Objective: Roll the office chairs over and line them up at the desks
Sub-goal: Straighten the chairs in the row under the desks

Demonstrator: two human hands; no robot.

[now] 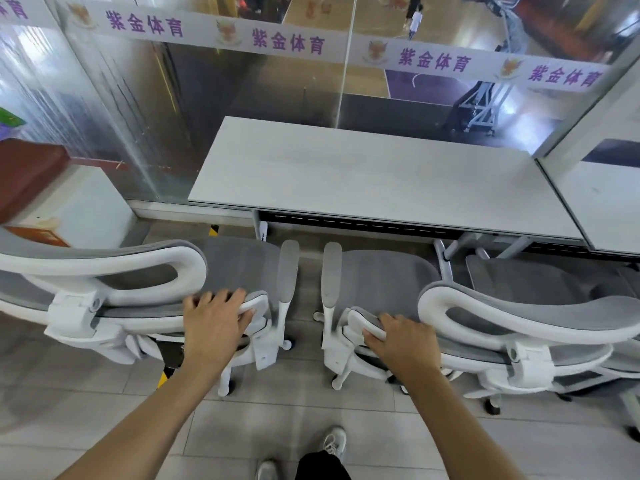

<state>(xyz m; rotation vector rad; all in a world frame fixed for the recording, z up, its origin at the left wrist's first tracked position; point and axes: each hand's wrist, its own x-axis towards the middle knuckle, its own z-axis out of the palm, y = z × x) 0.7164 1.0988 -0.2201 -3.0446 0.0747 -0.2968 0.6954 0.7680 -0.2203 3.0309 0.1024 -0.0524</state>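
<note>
Your left hand (pixel 216 318) grips the left chair's (pixel 239 261) backrest edge; your right hand (pixel 403 341) grips the right chair's (pixel 381 271). Both 2 chairs face the white desk (pixel 363 174).

Bright even light, glare on the glass wall (pixel 145 109), fisheye bending at edges

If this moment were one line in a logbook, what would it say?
left hand: grips left chair back | right hand: grips right chair back | both chairs face desk, not yet tucked under
</note>
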